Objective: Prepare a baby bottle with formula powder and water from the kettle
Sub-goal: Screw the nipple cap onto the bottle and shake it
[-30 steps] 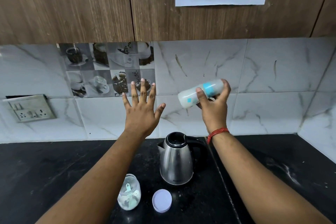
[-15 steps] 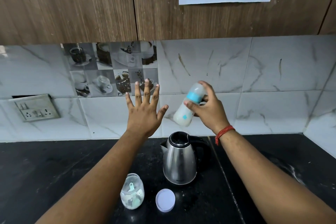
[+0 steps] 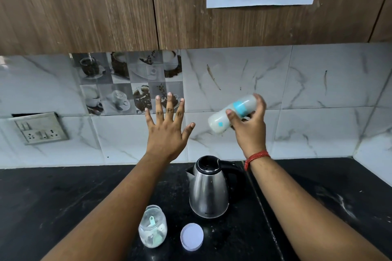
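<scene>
Black bench (image 3: pixel 53 201), kettle (image 3: pixel 209 188) centre. Right hand (image 3: pixel 249 125) fingers wrapped round tilted bottle (image 3: pixel 232 113), aloft; left hand (image 3: pixel 167 131) splayed, empty. Bottle looks light, smooth plastic: grip mid-body.

There is a single view, taken from the person's head with a wide-angle lens, so no part of the scene is shared with another view. It faces the tiled wall (image 3: pixel 233 82) straight on, pitched slightly down, close over the black counter (image 3: pixel 63 197). Wooden cabinets (image 3: pixel 84 6) fill 12 o'clock, the kettle (image 3: pixel 209 190) stands near 6 o'clock, and both forearms enter from the lower corners.
</scene>
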The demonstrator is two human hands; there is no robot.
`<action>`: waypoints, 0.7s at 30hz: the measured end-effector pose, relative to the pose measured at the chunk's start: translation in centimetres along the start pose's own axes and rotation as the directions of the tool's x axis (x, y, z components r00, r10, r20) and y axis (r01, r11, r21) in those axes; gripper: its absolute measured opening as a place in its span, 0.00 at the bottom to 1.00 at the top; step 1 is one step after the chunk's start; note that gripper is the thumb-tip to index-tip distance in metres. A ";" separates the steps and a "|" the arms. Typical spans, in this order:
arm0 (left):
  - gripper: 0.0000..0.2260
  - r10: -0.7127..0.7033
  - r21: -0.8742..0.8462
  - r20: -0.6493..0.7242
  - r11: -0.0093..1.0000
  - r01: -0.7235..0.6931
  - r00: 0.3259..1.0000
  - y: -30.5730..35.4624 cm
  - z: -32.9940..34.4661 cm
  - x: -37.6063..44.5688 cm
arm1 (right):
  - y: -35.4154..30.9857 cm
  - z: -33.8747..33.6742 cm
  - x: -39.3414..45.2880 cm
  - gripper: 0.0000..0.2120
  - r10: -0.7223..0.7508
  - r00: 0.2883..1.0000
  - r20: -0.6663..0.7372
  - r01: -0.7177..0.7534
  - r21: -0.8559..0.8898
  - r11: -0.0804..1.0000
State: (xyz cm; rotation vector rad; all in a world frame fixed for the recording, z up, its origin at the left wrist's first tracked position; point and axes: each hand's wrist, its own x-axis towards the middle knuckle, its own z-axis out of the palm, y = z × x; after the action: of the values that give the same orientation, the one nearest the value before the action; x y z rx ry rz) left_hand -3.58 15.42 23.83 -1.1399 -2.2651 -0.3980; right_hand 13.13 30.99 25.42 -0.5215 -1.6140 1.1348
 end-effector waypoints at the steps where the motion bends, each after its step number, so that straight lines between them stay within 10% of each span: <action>1: 0.34 -0.003 0.002 -0.002 1.000 0.003 1.000 0.0 -0.1 0.0 | 0.0 0.0 0.1 0.37 0.017 1.000 0.009 -0.017 0.020 1.000; 21: 0.34 0.005 0.001 -0.050 1.000 -0.005 0.999 0.0 -0.3 0.0 | -0.7 0.0 1.1 0.37 -0.003 0.982 0.190 0.020 -0.090 0.996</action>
State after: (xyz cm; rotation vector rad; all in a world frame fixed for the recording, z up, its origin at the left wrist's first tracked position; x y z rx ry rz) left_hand -3.50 15.24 24.09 -1.1220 -2.2183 -0.4188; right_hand 12.83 31.52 26.56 -0.4742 -1.8384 1.1331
